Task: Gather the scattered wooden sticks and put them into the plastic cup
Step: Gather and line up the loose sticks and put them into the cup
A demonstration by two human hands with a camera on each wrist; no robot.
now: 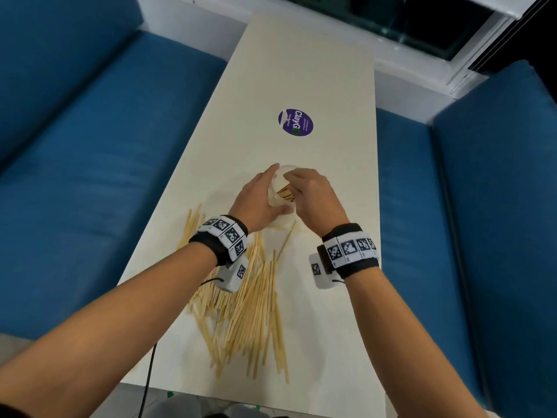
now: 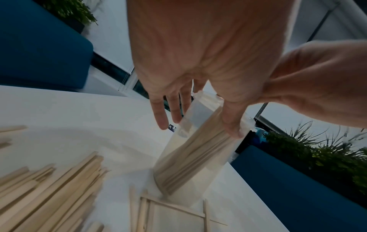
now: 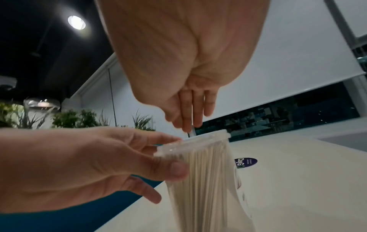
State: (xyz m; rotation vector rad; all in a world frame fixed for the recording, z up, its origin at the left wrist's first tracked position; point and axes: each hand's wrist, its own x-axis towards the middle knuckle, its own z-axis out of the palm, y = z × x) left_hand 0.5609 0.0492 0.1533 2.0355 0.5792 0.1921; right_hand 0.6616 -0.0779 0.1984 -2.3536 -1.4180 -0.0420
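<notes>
A clear plastic cup (image 1: 282, 219) stands on the pale table (image 1: 301, 70), tilted, with several wooden sticks (image 3: 206, 164) upright inside. My left hand (image 1: 273, 188) grips it near the rim, thumb on the near wall and fingers round the far side. My right hand (image 1: 291, 185) hovers over the mouth, its fingers (image 3: 190, 116) straight and pointing down at the stick tops, with nothing plainly held. A big loose pile of sticks (image 1: 250, 291) lies nearer me, under my left wrist. A few stray sticks (image 2: 174, 207) lie at the cup's base.
A round purple sticker (image 1: 296, 122) sits on the table beyond the cup. Blue cushioned benches flank the table on the left (image 1: 90, 131) and the right (image 1: 482, 206). A black cable (image 1: 150, 372) hangs off the near table edge.
</notes>
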